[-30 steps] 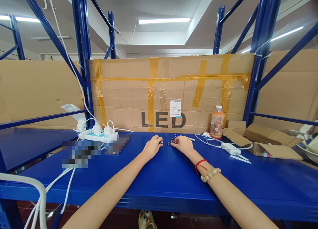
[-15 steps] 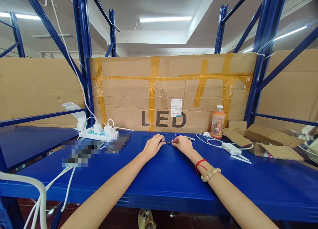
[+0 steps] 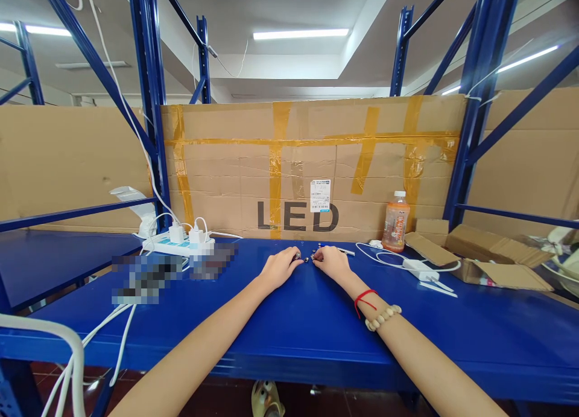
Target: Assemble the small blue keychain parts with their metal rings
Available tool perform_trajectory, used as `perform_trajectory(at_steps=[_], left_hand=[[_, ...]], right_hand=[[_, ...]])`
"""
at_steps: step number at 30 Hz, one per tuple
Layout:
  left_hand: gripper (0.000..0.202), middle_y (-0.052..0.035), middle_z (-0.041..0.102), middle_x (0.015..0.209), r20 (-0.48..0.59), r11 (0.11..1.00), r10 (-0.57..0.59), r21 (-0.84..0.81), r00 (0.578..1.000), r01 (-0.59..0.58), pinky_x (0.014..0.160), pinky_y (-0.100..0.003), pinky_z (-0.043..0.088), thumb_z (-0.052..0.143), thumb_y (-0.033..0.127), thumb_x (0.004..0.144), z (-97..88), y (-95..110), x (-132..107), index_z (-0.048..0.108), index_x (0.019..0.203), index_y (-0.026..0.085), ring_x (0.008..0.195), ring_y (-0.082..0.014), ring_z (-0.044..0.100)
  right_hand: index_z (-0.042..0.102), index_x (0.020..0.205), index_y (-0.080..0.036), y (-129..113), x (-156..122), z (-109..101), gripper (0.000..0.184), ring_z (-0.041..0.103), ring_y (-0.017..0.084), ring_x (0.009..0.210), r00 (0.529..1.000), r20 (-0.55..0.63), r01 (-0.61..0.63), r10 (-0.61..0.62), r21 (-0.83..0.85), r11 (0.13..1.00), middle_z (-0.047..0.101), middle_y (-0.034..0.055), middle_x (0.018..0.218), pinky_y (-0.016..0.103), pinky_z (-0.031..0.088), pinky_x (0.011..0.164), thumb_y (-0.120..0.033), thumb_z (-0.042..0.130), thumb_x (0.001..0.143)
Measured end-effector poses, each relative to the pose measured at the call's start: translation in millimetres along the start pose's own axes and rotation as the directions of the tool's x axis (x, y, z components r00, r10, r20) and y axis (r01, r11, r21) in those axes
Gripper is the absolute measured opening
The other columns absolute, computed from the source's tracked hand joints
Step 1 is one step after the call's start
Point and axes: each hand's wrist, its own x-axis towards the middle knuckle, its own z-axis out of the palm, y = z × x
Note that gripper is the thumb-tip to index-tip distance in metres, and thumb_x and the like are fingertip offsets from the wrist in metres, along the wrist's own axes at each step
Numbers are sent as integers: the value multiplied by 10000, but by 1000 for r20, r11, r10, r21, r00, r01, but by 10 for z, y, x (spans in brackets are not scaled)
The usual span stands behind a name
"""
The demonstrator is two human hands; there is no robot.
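My left hand (image 3: 281,267) rests low over the blue tabletop, thumb and fingers closed around a small shiny metallic piece (image 3: 297,256) that is too small to name. Just right of its thumb lies a tiny dark metallic part (image 3: 306,259), close to the thumb tip. My right hand (image 3: 332,262) faces it from the other side, its fingertips pinched together at another tiny piece (image 3: 313,257), mostly hidden. Behind the right fingers are a few more tiny parts and a slim white pen-like stick (image 3: 346,251), partly covered by the hand.
A blue metal shelf (image 3: 289,326) serves as the work surface, backed by a cardboard sheet (image 3: 217,175). At left are a power strip (image 3: 158,245) with plugs and white cables. To the right stand an orange drink bottle (image 3: 395,222), a white adapter (image 3: 420,270) and an open cardboard box (image 3: 497,257).
My left thumb has edged slightly right, nearer the tiny dark part. The right hand stays almost in place, and the view has shifted a little.
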Motion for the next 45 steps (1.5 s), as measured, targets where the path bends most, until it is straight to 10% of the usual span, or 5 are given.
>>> perform_trajectory(at_steps=[20, 27, 34, 45], left_hand=[[194, 21, 568, 933, 4, 1000, -14, 2, 1000, 14, 664, -225, 389, 315, 362, 881, -2, 0, -4, 455, 899, 229, 854, -130, 540], [186, 20, 563, 912, -4, 1000, -8, 8, 1000, 8, 668, -231, 394, 321, 354, 879, 9, -11, 5, 456, 878, 225, 853, -133, 540], [184, 9, 568, 913, -12, 999, -20, 25, 1000, 20, 656, -233, 400, 337, 345, 875, 31, -27, 15, 466, 871, 214, 854, -140, 540], [237, -9, 558, 871, -1, 998, -34, 52, 999, 34, 629, -230, 406, 332, 365, 873, 48, -38, 27, 484, 814, 193, 839, -148, 538]], right_hand=[[648, 860, -190, 10, 69, 114, 231, 564, 133, 707, 976, -219, 82, -12, 314, 946, 613, 47, 866, 235, 398, 655, -307, 453, 823], [677, 737, -176, -6, 106, 170, 223, 577, 149, 623, 976, -216, 149, -27, 575, 804, 662, 30, 716, 243, 426, 579, -376, 592, 687], [668, 870, -125, -86, 94, 210, 371, 520, 104, 560, 998, -24, 52, -64, 872, 486, 651, 70, 783, 186, 353, 422, -424, 571, 675], [671, 795, -110, -122, 48, 160, 401, 432, 66, 533, 991, 44, 15, -128, 907, 422, 600, 39, 660, 162, 280, 400, -457, 646, 597]])
